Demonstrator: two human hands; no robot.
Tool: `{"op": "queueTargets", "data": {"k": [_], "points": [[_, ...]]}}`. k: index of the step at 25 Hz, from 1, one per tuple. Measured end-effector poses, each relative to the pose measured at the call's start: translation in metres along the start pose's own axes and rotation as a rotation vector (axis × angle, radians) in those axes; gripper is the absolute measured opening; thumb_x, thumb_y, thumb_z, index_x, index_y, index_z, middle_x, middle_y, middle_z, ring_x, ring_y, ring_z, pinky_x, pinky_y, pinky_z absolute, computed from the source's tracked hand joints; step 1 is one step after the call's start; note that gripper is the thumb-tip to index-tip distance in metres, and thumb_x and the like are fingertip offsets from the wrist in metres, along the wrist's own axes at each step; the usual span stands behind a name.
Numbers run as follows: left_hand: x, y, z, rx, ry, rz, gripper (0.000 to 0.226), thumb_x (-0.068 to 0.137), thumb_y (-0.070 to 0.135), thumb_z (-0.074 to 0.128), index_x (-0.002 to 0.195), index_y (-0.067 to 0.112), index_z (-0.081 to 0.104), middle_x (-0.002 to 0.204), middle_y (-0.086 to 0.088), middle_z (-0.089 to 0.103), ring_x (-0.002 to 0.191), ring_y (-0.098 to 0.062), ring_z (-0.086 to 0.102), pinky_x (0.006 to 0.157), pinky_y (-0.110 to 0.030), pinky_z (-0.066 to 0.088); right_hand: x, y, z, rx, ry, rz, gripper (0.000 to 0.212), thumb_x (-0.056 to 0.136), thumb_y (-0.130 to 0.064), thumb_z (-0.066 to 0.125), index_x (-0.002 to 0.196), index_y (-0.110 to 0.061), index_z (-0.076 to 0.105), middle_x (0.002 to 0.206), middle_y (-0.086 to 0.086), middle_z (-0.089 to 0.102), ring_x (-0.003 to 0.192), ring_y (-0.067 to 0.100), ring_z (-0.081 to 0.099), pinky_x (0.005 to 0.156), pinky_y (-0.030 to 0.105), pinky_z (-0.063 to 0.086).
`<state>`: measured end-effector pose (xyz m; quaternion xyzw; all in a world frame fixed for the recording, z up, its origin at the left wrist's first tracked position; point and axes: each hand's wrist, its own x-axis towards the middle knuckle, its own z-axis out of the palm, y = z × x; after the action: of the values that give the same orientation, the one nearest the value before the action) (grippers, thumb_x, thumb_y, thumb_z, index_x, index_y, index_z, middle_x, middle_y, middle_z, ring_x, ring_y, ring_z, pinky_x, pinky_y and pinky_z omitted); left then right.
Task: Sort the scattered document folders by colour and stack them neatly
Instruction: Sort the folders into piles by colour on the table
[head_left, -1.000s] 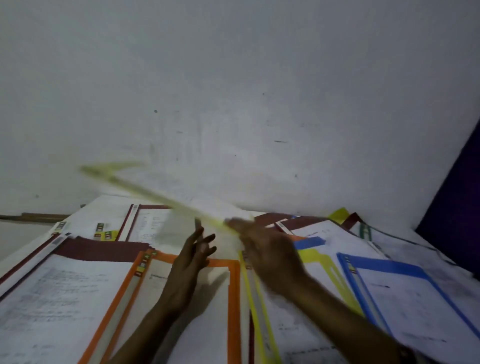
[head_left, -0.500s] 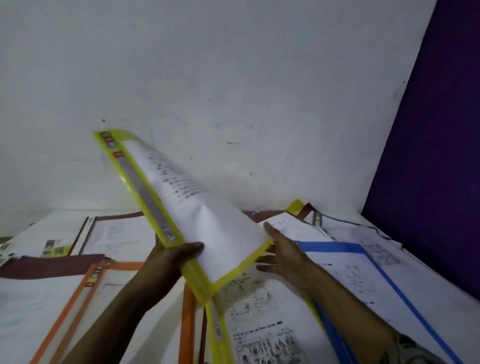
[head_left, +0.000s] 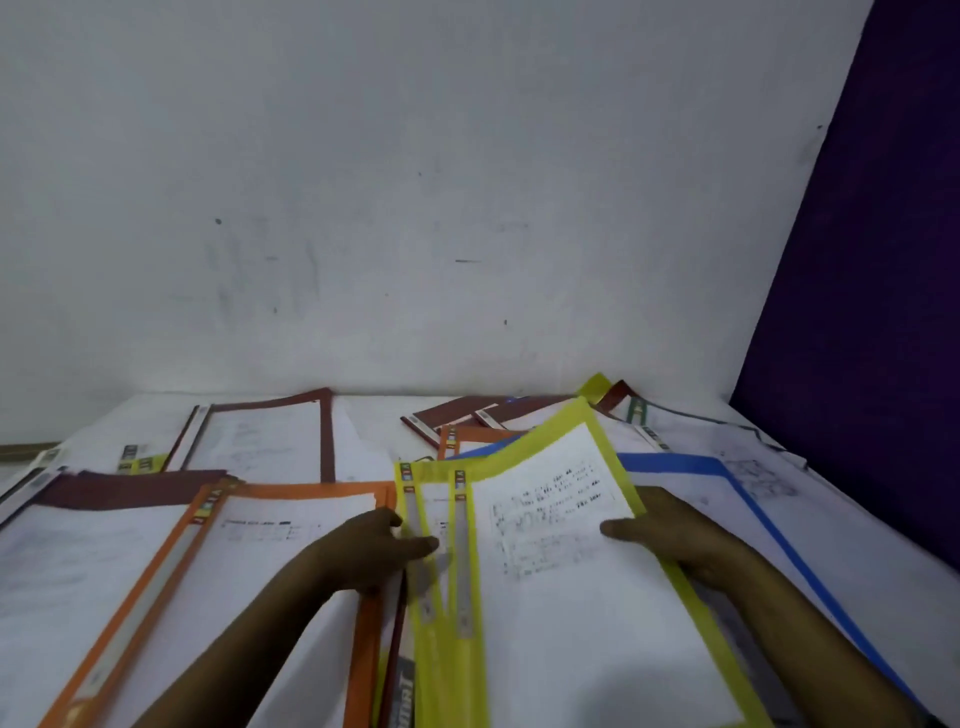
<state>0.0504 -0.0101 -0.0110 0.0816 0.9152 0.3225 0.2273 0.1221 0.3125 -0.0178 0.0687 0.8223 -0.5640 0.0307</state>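
Note:
A yellow folder (head_left: 571, 597) with a printed sheet inside lies in front of me on top of another yellow folder (head_left: 415, 519) whose spine strip shows just to its left. My left hand (head_left: 369, 551) holds the spine side of the top yellow folder, thumb over its edge. My right hand (head_left: 675, 540) grips its right edge, thumb on the paper. An orange folder (head_left: 291, 491) lies to the left and a blue folder (head_left: 727, 483) to the right, partly under the yellow ones.
Maroon folders (head_left: 327, 441) lie at the back left and back centre (head_left: 457, 415), with another orange folder (head_left: 467, 434) behind the yellow one. More folders lie in the back right corner (head_left: 634, 410). A white wall stands behind, a purple surface (head_left: 883, 312) on the right.
The yellow folder was raised and tilted in the air; it has come down flat onto the other yellow folder, and my right hand now grips its right edge.

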Motion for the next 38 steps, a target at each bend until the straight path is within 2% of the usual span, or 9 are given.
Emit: {"op": "queueTargets", "data": {"k": [6, 10, 15, 20, 25, 28, 31, 34, 38], "points": [[0.011, -0.003, 0.023, -0.315, 0.145, -0.033, 0.023, 0.084, 0.033, 0.075, 0.089, 0.018, 0.058, 0.089, 0.001, 0.064, 0.08, -0.013, 0.064, 0.072, -0.029, 0.058, 0.006, 0.032, 0.008, -0.217, 0.154, 0.033, 0.023, 0.088, -0.023, 0.07, 0.111, -0.025, 0.068, 0.108, -0.008, 0.068, 0.086, 0.001, 0.061, 0.068, 0.015, 0.046], [0.005, 0.009, 0.043, -0.28, 0.26, 0.075, 0.055, 0.077, 0.042, 0.075, 0.125, 0.02, 0.058, 0.122, -0.005, 0.063, 0.108, -0.021, 0.063, 0.092, -0.038, 0.055, 0.007, 0.04, 0.015, -0.195, 0.232, -0.007, 0.029, 0.09, -0.017, 0.068, 0.119, -0.016, 0.067, 0.101, -0.007, 0.064, 0.08, -0.006, 0.055, 0.062, 0.008, 0.039], [0.0, 0.037, 0.078, 0.222, 0.318, 0.191, 0.087, 0.091, 0.046, 0.058, 0.156, 0.031, 0.004, 0.164, -0.014, -0.006, 0.151, -0.034, -0.002, 0.121, -0.049, 0.01, 0.003, 0.043, 0.012, -0.145, 0.22, 0.003, 0.029, 0.09, -0.018, 0.068, 0.119, -0.017, 0.067, 0.107, -0.003, 0.068, 0.082, -0.005, 0.058, 0.057, 0.005, 0.041], [0.008, 0.039, 0.09, -0.019, 0.116, 0.226, 0.102, 0.089, 0.039, 0.063, 0.154, 0.03, -0.014, 0.163, -0.007, 0.014, 0.145, -0.028, 0.03, 0.115, -0.047, 0.033, 0.004, 0.044, 0.011, -0.128, 0.22, 0.001, 0.028, 0.091, -0.019, 0.067, 0.119, -0.017, 0.067, 0.105, -0.004, 0.067, 0.082, -0.004, 0.058, 0.058, 0.007, 0.04], [0.008, 0.024, 0.084, 0.158, 0.224, 0.049, 0.087, 0.089, 0.044, 0.06, 0.152, 0.007, 0.012, 0.163, -0.017, 0.002, 0.15, -0.036, 0.0, 0.121, -0.05, 0.016, 0.007, 0.046, 0.011, -0.118, 0.218, -0.003, 0.026, 0.091, -0.02, 0.067, 0.117, -0.02, 0.067, 0.097, -0.012, 0.064, 0.083, -0.004, 0.058, 0.06, 0.009, 0.04], [0.006, 0.024, 0.081, 0.132, 0.22, 0.031, 0.08, 0.088, 0.045, 0.061, 0.148, 0.007, 0.023, 0.162, -0.02, 0.005, 0.15, -0.038, 0.004, 0.12, -0.051, 0.019, 0.007, 0.046, 0.01, -0.108, 0.204, -0.009, 0.024, 0.091, -0.02, 0.067, 0.115, -0.021, 0.068, 0.094, -0.014, 0.065, 0.083, -0.004, 0.059, 0.059, 0.008, 0.04], [0.005, 0.027, 0.084, 0.136, 0.295, 0.091, 0.079, 0.089, 0.044, 0.06, 0.149, 0.008, 0.023, 0.163, -0.013, 0.007, 0.151, -0.032, 0.007, 0.121, -0.05, 0.016, 0.007, 0.047, 0.01, -0.093, 0.201, -0.011, 0.021, 0.09, -0.02, 0.068, 0.111, -0.024, 0.067, 0.091, -0.019, 0.064, 0.082, -0.004, 0.059, 0.058, 0.007, 0.04], [-0.001, 0.034, 0.089, -0.06, 0.355, 0.24, 0.078, 0.089, 0.037, 0.064, 0.15, 0.018, 0.021, 0.162, -0.002, 0.015, 0.144, -0.023, 0.029, 0.115, -0.04, 0.034, 0.005, 0.046, 0.011, -0.082, 0.208, -0.018, 0.019, 0.09, -0.02, 0.068, 0.108, -0.027, 0.066, 0.093, -0.017, 0.065, 0.081, -0.004, 0.059, 0.057, 0.007, 0.04], [-0.017, 0.05, 0.104, -0.353, 0.34, 0.368, 0.091, 0.089, 0.024, 0.067, 0.153, 0.035, 0.003, 0.133, 0.024, 0.039, 0.118, -0.007, 0.049, 0.096, -0.03, 0.048, 0.004, 0.045, 0.011, -0.081, 0.203, -0.019, 0.017, 0.091, -0.021, 0.067, 0.103, -0.03, 0.062, 0.086, -0.023, 0.059, 0.078, -0.004, 0.057, 0.054, 0.005, 0.038]]}}
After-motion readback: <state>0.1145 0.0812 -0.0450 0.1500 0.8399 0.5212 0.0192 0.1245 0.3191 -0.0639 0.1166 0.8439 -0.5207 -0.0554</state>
